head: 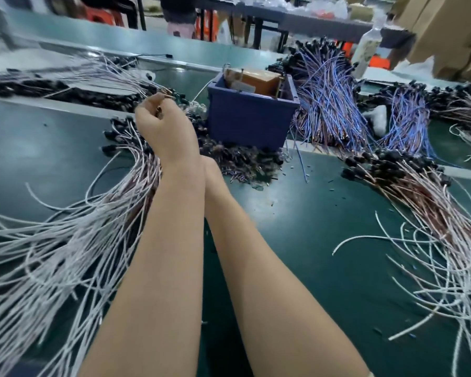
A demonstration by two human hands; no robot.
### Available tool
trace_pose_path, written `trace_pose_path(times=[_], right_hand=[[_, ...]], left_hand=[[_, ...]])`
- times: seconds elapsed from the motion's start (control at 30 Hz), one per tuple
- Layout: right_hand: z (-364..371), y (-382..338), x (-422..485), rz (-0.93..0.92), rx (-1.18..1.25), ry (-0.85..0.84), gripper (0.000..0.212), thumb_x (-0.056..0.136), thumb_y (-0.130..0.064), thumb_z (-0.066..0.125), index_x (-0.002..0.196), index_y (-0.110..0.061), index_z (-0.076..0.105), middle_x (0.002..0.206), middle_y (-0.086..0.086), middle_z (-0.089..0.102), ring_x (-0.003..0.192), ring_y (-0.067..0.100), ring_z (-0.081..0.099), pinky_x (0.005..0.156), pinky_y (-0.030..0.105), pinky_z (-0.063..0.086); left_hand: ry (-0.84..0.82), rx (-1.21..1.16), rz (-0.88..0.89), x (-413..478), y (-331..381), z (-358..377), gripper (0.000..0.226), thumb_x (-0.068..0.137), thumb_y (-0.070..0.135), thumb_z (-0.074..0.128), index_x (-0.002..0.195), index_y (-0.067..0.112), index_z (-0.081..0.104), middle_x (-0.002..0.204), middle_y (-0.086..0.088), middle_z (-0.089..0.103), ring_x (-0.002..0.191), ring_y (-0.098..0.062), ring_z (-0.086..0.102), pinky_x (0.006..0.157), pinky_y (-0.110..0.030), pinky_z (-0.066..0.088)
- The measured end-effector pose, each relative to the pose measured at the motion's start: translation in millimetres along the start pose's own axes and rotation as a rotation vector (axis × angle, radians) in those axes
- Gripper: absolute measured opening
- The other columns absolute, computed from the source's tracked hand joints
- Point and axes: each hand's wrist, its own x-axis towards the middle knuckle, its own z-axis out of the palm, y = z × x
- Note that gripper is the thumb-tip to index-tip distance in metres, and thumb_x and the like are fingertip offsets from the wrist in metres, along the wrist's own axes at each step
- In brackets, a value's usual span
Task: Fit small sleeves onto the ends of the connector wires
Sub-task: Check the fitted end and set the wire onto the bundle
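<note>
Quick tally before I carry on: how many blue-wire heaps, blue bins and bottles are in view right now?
Blue-wire heaps: 2
Blue bin: 1
Bottle: 1
Total: 4

Left hand (162, 129) pinching connector wire (160, 112), blue bin (245, 123) behind

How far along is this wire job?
Finished: I cannot tell which heaps are sleeved. In hand: the left hand pinches wire ends, copper-coloured tips showing. Left: probably plenty, with big white wire bundles beside it and blue wires behind.
</note>
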Motion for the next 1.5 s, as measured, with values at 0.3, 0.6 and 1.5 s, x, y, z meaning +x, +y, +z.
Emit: trace_pose_path(times=[0.3,0.6,1.5], right_hand=[[-52,-23,-8,-0.03,0.507,-0.116,0.031,0.094,0.009,0.038,0.068,-0.006,0.047,0.04,-0.005,0.045,0.035,0.004,0.037,0.038,0.014,0.035],[-143,-26,-35,-0.295,0.987,0.25,0.018,0.098,-0.004,0.046,0.083,-0.002,0.057,0.068,0.009,0.07,0.061,0.014,0.068,0.057,0.018,0.055],[-144,-21,-1,-0.084,-0.207,0.232,0.009,0.091,-0.006,0.058,0.085,-0.003,0.065,0.063,0.006,0.059,0.043,0.007,0.048,0.044,0.014,0.044]], left_hand=[[-0.586,0.157,0.062,-26,8,14,0.035,0.097,0.018,0.045,0.062,0.015,0.045,0.046,0.004,0.041,0.033,-0.004,0.031,0.036,-0.014,0.024],[-0.927,0.587,-0.094,-53,-7,44,0.036,0.102,0.041,0.031,0.085,0.016,0.05,0.091,0.0,0.061,0.051,-0.005,0.06,0.047,-0.017,0.052],[-1.157,0.955,-0.151,-18,-32,37,0.024,0.095,0.02,0.051,0.084,0.003,0.065,0.081,-0.012,0.071,0.05,-0.007,0.057,0.045,-0.015,0.047]])
